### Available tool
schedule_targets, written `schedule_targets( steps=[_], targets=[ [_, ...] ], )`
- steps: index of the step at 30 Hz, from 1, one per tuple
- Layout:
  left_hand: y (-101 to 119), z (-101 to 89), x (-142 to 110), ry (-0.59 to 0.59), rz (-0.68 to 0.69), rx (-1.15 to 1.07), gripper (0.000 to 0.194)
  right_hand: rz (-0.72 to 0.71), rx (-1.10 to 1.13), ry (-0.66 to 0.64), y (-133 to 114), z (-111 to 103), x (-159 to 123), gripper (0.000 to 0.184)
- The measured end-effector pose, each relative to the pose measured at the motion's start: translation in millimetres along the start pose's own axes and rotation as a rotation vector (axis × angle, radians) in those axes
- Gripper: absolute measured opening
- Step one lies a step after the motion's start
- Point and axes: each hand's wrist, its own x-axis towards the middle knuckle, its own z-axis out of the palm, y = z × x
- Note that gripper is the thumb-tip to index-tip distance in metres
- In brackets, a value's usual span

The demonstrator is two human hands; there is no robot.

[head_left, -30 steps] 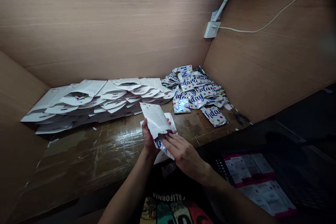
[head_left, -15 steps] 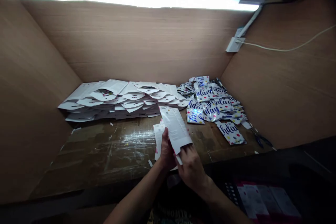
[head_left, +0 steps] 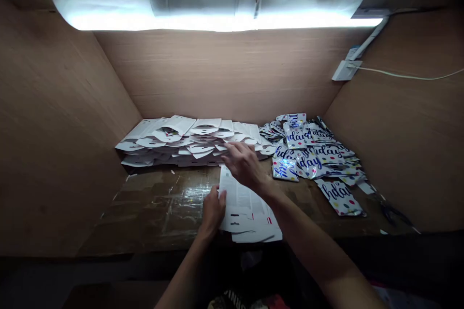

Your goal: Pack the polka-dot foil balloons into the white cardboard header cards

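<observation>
On the brown taped desk (head_left: 155,212), a long heap of white die-cut cards (head_left: 163,142) lies far left. The left hand (head_left: 213,212) presses loose white printed sheets (head_left: 246,207), its grip hard to judge; the open right hand (head_left: 246,164) holds nothing, near silver polka-dot foil packets (head_left: 315,154).

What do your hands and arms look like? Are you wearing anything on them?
The left hand and right hand are bare, with no gloves. The forearms have no sleeves on them, and no watch or band shows. Below them is a dark shirt with colourful print and white letters.
</observation>
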Motion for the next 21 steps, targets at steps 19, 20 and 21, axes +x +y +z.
schedule_targets(
  steps=[19,20,21],
  targets=[
    [52.8,68.7,-38.5,-0.967,-0.626,-1.187,0.114,1.183,1.168,0.063,-16.5,-28.8,-208.7,0.055],
    [53.7,71.0,-38.3,-0.976,-0.636,-1.183,0.112,1.146,1.084,0.043,-15.2,-28.8,-211.6,0.059],
    [54.3,72.9,-37.1,-0.976,-0.639,-1.187,0.11,1.09,1.026,-0.001,-10.7,-30.6,-214.1,0.061]
  ],
)
